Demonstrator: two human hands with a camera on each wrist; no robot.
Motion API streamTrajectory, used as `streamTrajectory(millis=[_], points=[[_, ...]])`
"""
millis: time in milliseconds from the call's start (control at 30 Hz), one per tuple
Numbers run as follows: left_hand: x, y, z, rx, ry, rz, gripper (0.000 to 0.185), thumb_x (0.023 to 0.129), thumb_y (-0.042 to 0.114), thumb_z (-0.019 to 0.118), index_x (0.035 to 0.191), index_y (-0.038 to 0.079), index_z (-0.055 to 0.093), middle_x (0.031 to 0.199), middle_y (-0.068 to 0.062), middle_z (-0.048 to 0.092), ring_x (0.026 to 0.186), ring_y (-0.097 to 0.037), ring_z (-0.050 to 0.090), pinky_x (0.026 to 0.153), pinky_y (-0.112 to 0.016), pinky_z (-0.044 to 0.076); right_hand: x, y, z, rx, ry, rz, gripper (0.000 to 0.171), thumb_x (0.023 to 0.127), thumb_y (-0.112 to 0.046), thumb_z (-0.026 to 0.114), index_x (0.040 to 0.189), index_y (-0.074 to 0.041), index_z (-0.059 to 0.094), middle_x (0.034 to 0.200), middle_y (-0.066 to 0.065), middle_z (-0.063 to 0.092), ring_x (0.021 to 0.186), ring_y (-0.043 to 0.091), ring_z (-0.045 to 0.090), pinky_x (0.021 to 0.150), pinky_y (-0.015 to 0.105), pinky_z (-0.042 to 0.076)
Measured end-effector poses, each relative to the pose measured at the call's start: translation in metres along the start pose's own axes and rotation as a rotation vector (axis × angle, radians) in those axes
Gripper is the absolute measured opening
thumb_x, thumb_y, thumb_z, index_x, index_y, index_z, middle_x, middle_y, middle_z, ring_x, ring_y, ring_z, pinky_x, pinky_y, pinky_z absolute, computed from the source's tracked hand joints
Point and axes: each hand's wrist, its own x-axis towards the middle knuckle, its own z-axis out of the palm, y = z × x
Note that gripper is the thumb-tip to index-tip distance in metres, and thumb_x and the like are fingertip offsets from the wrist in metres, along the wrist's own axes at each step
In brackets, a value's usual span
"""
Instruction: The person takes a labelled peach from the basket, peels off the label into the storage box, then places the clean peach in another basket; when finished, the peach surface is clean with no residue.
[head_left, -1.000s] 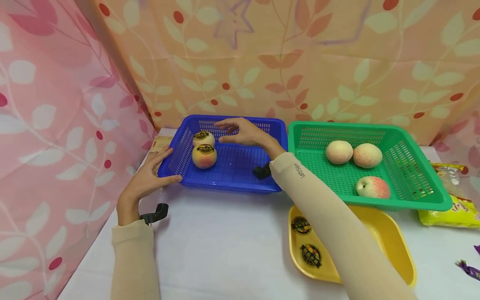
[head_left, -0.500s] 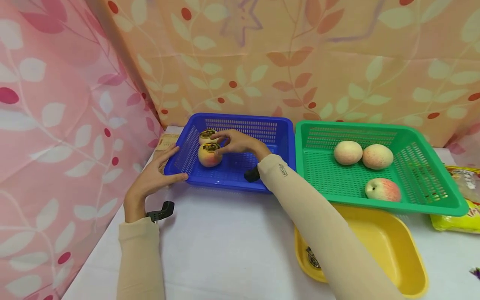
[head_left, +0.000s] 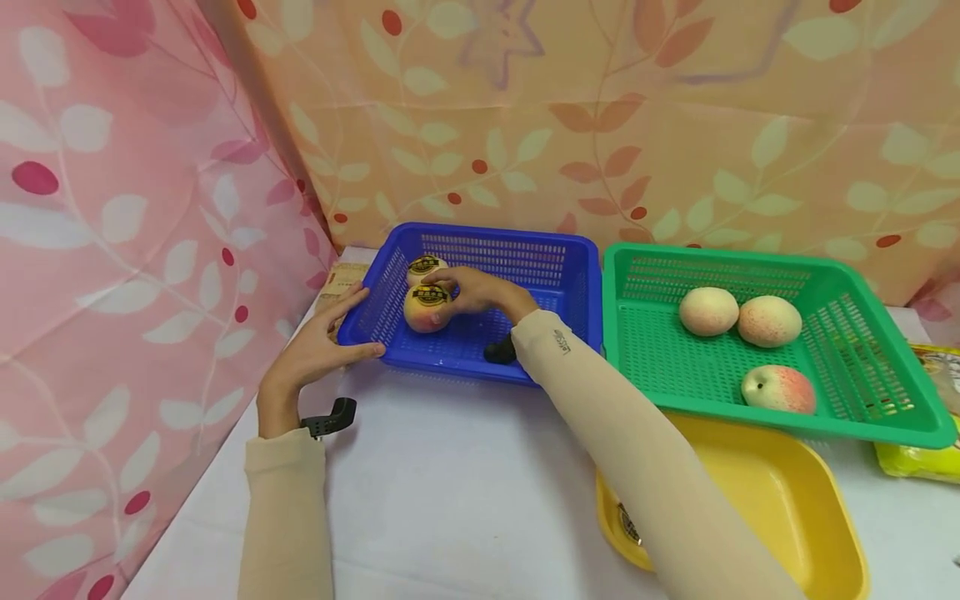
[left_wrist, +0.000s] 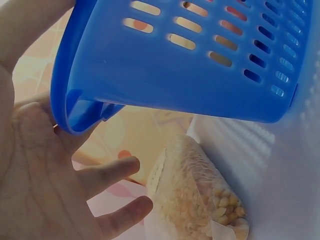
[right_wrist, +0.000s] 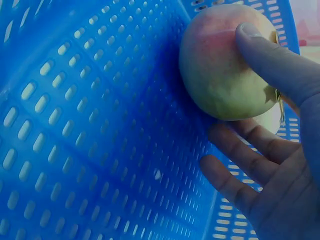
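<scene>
Peach (head_left: 426, 308) under right grip (head_left: 471, 293)

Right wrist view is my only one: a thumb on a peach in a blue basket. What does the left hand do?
Observer: The left hand rests against the blue basket at its near left corner, fingers straight.
Operator: Is the peach alone in there?
Observer: No, a second peach lies just behind the peach under the right hand.
Operator: Any mark on them?
Observer: Each bears a dark round sticker on top.
</scene>
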Motion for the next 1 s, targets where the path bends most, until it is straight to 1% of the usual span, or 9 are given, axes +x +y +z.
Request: streamTrajectory(millis=[167, 400, 567, 633, 700, 800, 900, 1000], points=[[0.002, 0.003, 0.003, 0.002, -0.004, -0.007, 0.095, 0.080, 0.052, 0.082, 0.159, 0.042, 0.030, 0.170, 0.019, 0.016, 0.159, -0.032, 0.012, 0.119, -0.074, 0.020, -0.004, 0.005, -0.002, 0.021, -0.001, 0.015, 0.069, 0.091, -0.027, 0.079, 0.152, -0.019, 0.048, 0.156, 0.011, 0.048, 0.147, 0.028, 0.042, 0.123, 0.044, 0.034], [0.002, 0.004, 0.007, -0.012, -0.015, -0.009, 0.094, 0.082, 0.046, 0.082, 0.159, 0.043, 0.028, 0.171, 0.016, 0.015, 0.159, -0.035, 0.013, 0.116, -0.075, 0.023, -0.013, 0.004, -0.010, 0.033, -0.020, 0.020, 0.068, 0.090, -0.026, 0.079, 0.151, -0.023, 0.050, 0.156, 0.008, 0.048, 0.145, 0.028, 0.043, 0.123, 0.045, 0.034], [0.001, 0.004, 0.007, -0.017, -0.008, 0.010, 0.094, 0.082, 0.045, 0.082, 0.159, 0.041, 0.029, 0.170, 0.018, 0.016, 0.158, -0.034, 0.016, 0.117, -0.072, 0.026, -0.026, -0.001, -0.025, 0.069, -0.012, 0.042, 0.066, 0.090, -0.023, 0.079, 0.150, -0.025, 0.051, 0.147, 0.008, 0.050, 0.135, 0.027, 0.045, 0.117, 0.046, 0.039], [0.001, 0.004, 0.006, -0.016, -0.003, 0.018, 0.093, 0.082, 0.047, 0.082, 0.159, 0.041, 0.030, 0.170, 0.019, 0.017, 0.158, -0.033, 0.018, 0.117, -0.071, 0.027, -0.032, -0.004, -0.033, 0.087, 0.007, 0.023, 0.065, 0.090, -0.022, 0.079, 0.149, -0.023, 0.052, 0.144, 0.008, 0.051, 0.131, 0.027, 0.047, 0.114, 0.045, 0.041], [0.001, 0.005, 0.005, -0.015, -0.004, 0.023, 0.093, 0.082, 0.048, 0.082, 0.159, 0.040, 0.029, 0.169, 0.020, 0.016, 0.157, -0.034, 0.020, 0.117, -0.070, 0.030, -0.040, -0.008, -0.042, 0.105, 0.030, -0.019, 0.064, 0.090, -0.021, 0.079, 0.148, -0.022, 0.053, 0.143, 0.005, 0.053, 0.127, 0.025, 0.048, 0.111, 0.043, 0.044], [0.000, 0.005, 0.003, -0.021, -0.005, 0.028, 0.094, 0.083, 0.047, 0.082, 0.160, 0.039, 0.029, 0.169, 0.020, 0.016, 0.156, -0.033, 0.021, 0.117, -0.068, 0.031, -0.053, -0.015, -0.055, 0.118, 0.059, -0.081, 0.063, 0.090, -0.020, 0.078, 0.148, -0.023, 0.052, 0.140, 0.003, 0.054, 0.124, 0.023, 0.050, 0.107, 0.040, 0.048], [-0.001, 0.003, 0.001, -0.021, -0.008, 0.024, 0.094, 0.083, 0.047, 0.082, 0.160, 0.039, 0.029, 0.169, 0.020, 0.016, 0.157, -0.033, 0.020, 0.117, -0.068, 0.031, -0.070, -0.024, -0.069, 0.116, 0.087, -0.125, 0.064, 0.091, -0.023, 0.078, 0.149, -0.024, 0.051, 0.135, 0.004, 0.054, 0.117, 0.024, 0.055, 0.102, 0.038, 0.050], [-0.002, 0.001, 0.000, -0.013, -0.009, 0.023, 0.094, 0.083, 0.047, 0.081, 0.160, 0.039, 0.028, 0.170, 0.018, 0.015, 0.156, -0.035, 0.021, 0.117, -0.068, 0.031, -0.087, -0.034, -0.081, 0.097, 0.121, -0.158, 0.067, 0.091, -0.025, 0.077, 0.151, -0.026, 0.048, 0.136, 0.005, 0.053, 0.111, 0.025, 0.058, 0.096, 0.037, 0.050]])
